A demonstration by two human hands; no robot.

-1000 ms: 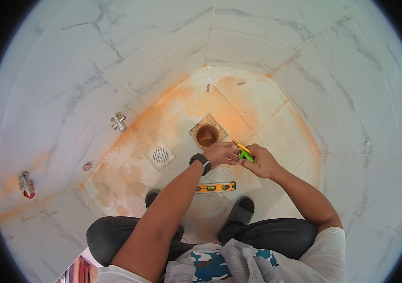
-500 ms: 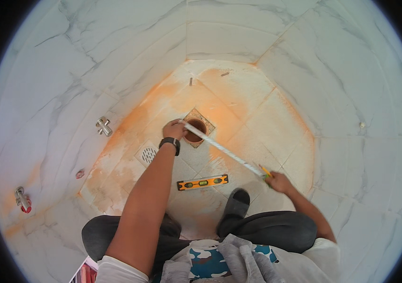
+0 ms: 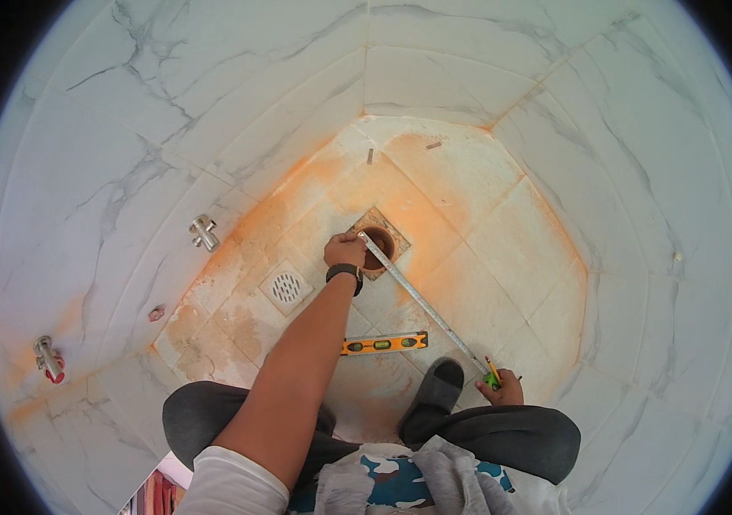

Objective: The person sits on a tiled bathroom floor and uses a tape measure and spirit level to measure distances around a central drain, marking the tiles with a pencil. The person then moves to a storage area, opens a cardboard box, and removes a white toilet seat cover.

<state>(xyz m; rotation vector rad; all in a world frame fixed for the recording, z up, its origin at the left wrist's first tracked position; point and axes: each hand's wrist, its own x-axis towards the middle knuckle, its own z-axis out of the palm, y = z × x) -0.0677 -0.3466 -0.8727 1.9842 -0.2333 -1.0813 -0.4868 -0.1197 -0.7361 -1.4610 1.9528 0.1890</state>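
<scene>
Nearest us, at about 6 o'clock, our dark trousers and patterned shirt (image 3: 400,485) fill the lower edge, with one dark shoe (image 3: 435,390) on the floor (image 3: 477,300). At about 4 o'clock our right hand (image 3: 503,390) is closed around a green tape case (image 3: 491,381), with a pencil (image 3: 491,367) tucked in the same grip. From there the tape (image 3: 422,300) runs out straight toward 11 o'clock across the orange-stained tiles. Just left of it, a yellow level (image 3: 383,343) lies flat on the floor. Farther out, our left hand (image 3: 344,249), with a black watch (image 3: 344,272) at the wrist, is curled over the tape's far end, pressing it at the rim of the round drain hole (image 3: 381,243). At 9 o'clock from that hand sits a square grate (image 3: 286,287). Beyond, two valves (image 3: 203,232) (image 3: 47,359) stick out of the marble wall.
</scene>
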